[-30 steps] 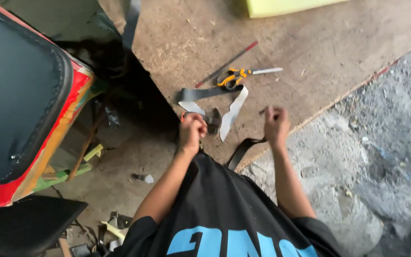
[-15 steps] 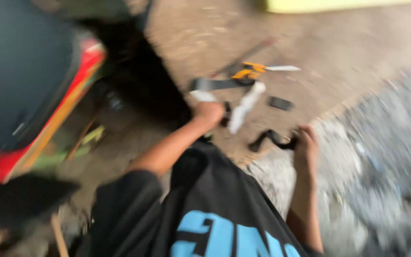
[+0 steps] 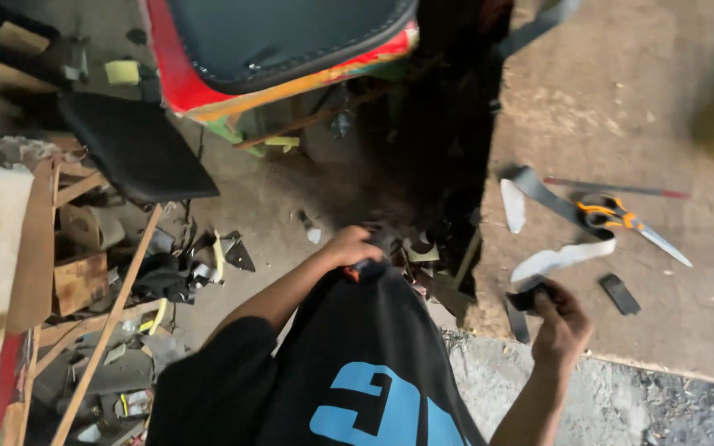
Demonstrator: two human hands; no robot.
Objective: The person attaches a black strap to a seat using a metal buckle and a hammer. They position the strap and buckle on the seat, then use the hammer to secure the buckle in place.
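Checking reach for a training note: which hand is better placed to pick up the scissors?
Right, probably. The right hand is over the board, nearer the scissors, though it grips a black strip. The left hand is farther off, at the dark fabric.

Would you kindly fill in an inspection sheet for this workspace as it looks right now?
Surface: worn wooden board beside rough concrete floor.
Job's things: right hand grips a dark strap piece; left hand closes on a small orange-and-black object, kind unclear.
Clutter: orange-handled scissors, white strip, grey strap, small black piece, thin rod; scraps on the floor at left.
Hands: both closed, held apart.
Cables: nothing seen.
Surroundings: red-edged black padded seat above, black cushion, wooden frame at left.
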